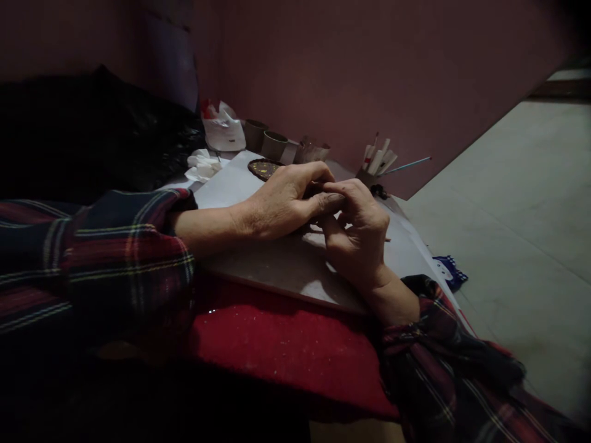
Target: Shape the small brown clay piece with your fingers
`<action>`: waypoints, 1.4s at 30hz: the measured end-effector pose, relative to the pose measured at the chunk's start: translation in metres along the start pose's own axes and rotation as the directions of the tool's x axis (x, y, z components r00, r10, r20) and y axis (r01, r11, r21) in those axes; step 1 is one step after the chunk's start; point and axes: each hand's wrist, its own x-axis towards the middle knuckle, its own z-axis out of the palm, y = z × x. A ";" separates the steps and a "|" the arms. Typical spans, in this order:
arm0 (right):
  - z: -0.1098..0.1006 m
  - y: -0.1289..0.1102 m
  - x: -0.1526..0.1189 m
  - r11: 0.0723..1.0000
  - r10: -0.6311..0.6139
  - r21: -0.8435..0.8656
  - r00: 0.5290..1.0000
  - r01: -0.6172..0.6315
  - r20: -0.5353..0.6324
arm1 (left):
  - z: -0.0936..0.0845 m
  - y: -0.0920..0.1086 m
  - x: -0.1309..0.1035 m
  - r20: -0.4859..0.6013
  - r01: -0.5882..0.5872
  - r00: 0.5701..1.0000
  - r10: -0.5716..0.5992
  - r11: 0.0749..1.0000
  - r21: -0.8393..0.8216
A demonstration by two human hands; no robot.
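Over a pale board (272, 267), my left hand (290, 200) reaches in from the left with its fingers curled and its thumb pointing right. My right hand (357, 240) meets it there, thumb and fingers pinched together, the fingertips of both hands touching. Whatever they hold between them is hidden by the fingers and the dim light. The tip of a thin brown stick (388, 239) shows just right of my right hand. Behind my left hand lies a dark round piece with yellow specks (262, 168), partly covered by the hand.
A red surface (286, 351) lies under the board's near edge. At the back stand a plastic bag (224, 130), dark cups (274, 146), crumpled tissue (203, 165) and a holder with white sticks (378, 159). A blue packet (450, 271) is at the right edge, beside the wall and tiled floor.
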 end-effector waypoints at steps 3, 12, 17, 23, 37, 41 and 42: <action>0.000 0.000 0.000 1.000 0.000 -0.004 1.000 0.000 -0.002 | 0.000 -0.001 0.000 -0.006 -0.012 1.000 0.012 1.000 0.003; 0.000 0.000 0.000 0.999 -0.004 0.036 1.000 0.005 -0.012 | 0.000 -0.003 0.000 -0.009 -0.015 1.000 0.015 1.000 0.011; -0.001 -0.002 0.000 0.999 0.001 0.038 1.000 -0.001 -0.019 | 0.000 -0.001 0.000 -0.009 -0.011 1.000 0.011 1.000 -0.006; -0.001 -0.004 0.001 1.000 0.025 0.009 0.999 -0.025 -0.029 | 0.000 0.000 0.000 -0.010 -0.042 0.999 0.041 0.988 -0.146; 0.000 -0.003 -0.001 0.994 0.112 0.006 0.992 -0.112 -0.064 | 0.002 -0.005 0.001 -0.134 -0.074 0.990 0.054 0.986 -0.148; -0.001 -0.004 -0.002 0.986 0.164 0.027 0.985 -0.163 -0.054 | 0.004 -0.006 0.001 -0.144 -0.066 0.989 0.038 0.979 -0.192; -0.001 -0.004 -0.002 0.985 0.171 0.030 0.984 -0.169 -0.053 | 0.004 -0.006 0.001 -0.139 -0.063 0.990 0.036 0.977 -0.201</action>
